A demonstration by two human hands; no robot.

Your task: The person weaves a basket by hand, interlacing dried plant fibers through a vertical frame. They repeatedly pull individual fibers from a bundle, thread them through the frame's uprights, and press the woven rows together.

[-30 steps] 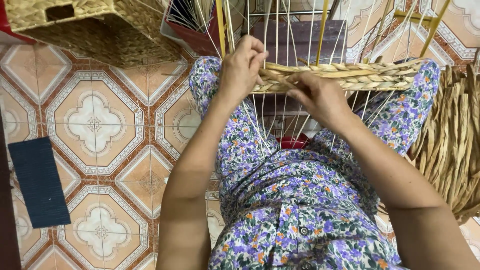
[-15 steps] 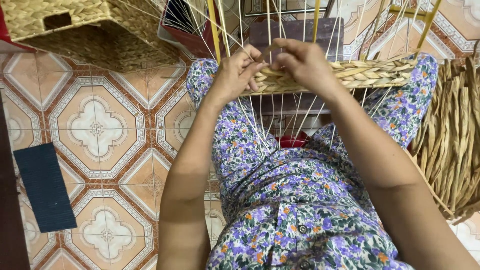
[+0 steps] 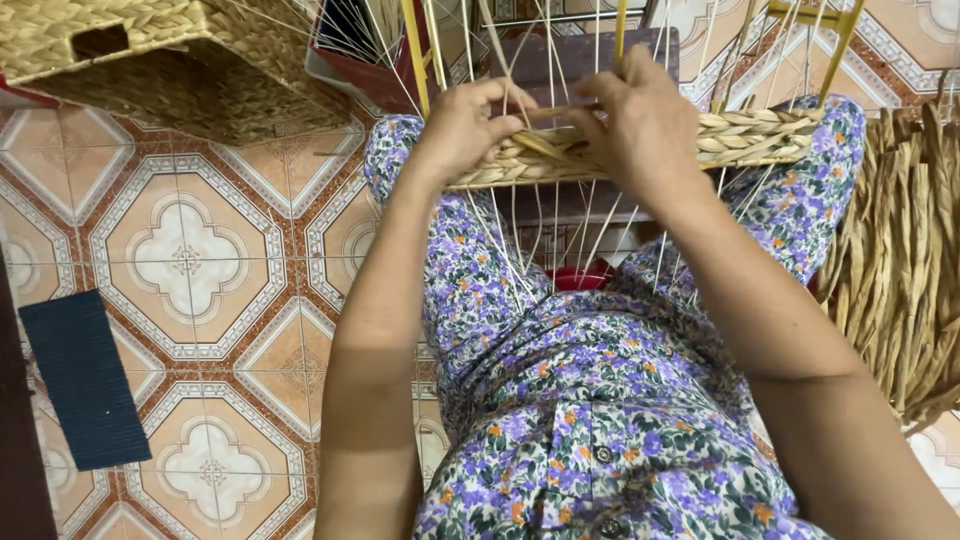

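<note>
Tiled floor (image 3: 190,260) below; your left hand (image 3: 465,125) and right hand (image 3: 640,120) pinch a straw strand (image 3: 545,112) at the woven band (image 3: 760,135) (both closed). Thin wire uprights (image 3: 500,240) could bend w/ hard pulls, skewing the weave.

- Floor: glossy ceramic tiles (image 3: 190,260) w/ peach and cream octagon motifs, orange diamond insets, pale borders; fills the left side and shows again at top right.
- Dark navy rectangular ribbed mat (image 3: 85,380) lies on the tiles at lower left, angled.
- Dark brown strip (image 3: 15,450) along the left edge; can't tell what it is.
- Finished woven straw box basket w/ handle slot (image 3: 150,50) sits top left, throwing a soft shadow.
- Even, diffuse light.
</note>
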